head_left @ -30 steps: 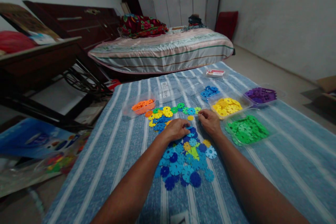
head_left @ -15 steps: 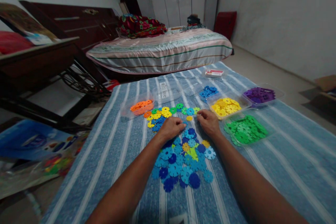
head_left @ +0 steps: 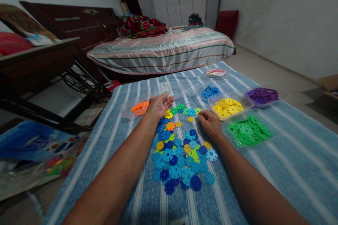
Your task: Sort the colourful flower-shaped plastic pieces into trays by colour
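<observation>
Currently, at the far left, a wooden treadle sewing-machine table [head_left: 39, 50] stands with a blue printed packet [head_left: 31, 137] below it. Further right, on a counter [head_left: 298, 140] spread with blue-and-white striped cloth, a clear tub [head_left: 124, 111] holds orange snowflake discs [head_left: 138, 108], partly covered by the left hand [head_left: 160, 106]. That hand hovers at the tub's right edge, palm turned sideways, its fingers loosely bent and spread wide, just above some yellow discs [head_left: 168, 113]. Behind, a red floral blanket [head_left: 142, 26] lies heaped on a bed [head_left: 163, 53] with a pale striped cover.

In the middle of the cloth, nearer the wearer, lies a loose pile of blue snowflake discs [head_left: 177, 171], overlapping, with a few yellow and lime ones mixed in; an orange disc [head_left: 170, 126] sits near its upper left. Beyond the pile, green discs [head_left: 181, 106] run in a short row toward the right hand [head_left: 208, 122]. This hand rests just beside the row's end, fingers curled narrow; whether they pinch anything cannot be told.

Past it come four clear tubs of pieces: blue [head_left: 210, 92], yellow [head_left: 227, 108], green [head_left: 248, 130] and, furthest right, purple [head_left: 262, 95].
</observation>
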The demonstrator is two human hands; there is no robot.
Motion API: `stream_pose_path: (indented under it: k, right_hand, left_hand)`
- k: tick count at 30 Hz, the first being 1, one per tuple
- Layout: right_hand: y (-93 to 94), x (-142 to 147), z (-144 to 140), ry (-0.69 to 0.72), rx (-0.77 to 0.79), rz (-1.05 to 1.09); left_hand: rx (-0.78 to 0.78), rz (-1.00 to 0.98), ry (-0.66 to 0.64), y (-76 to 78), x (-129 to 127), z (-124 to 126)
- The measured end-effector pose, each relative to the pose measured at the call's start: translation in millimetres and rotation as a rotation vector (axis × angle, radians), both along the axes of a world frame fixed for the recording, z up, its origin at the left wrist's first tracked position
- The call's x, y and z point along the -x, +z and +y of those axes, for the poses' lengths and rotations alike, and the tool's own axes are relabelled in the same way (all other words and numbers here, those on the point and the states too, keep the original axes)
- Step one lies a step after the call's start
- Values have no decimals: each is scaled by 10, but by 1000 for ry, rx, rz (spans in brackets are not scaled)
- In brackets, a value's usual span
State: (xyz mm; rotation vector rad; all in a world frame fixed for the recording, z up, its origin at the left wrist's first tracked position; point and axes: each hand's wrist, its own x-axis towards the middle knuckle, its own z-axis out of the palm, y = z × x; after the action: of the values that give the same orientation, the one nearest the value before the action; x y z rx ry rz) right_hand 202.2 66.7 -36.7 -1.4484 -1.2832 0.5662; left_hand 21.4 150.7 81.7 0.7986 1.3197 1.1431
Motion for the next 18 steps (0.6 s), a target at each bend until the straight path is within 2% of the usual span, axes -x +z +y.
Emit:
stream_pose_path:
  k: [3, 6, 8, 10, 12, 18]
  right_hand:
    - [-2, 0, 2, -2, 3, -6]
    - [-9, -2, 11, -4, 8, -18]
    - [-15, -5, 15, -1, 9, -19]
    - [-21, -7, 16, 1, 7, -16]
    - [-24, -8, 13, -2, 4, -19]
    - [-10, -9, 3, -11, -6, -31]
  left_hand:
    - [0, 264, -194, -145, 6, -207]
    - [-35, 561, -511, -283, 10, -465]
    - [-93, 763, -710, -331, 2, -602]
    - [-168, 943, -839, -347, -16, -698]
    - [-217, 1076, -893, -347, -44, -762]
    - [-250, 1360, -937, -371, -138, -850]
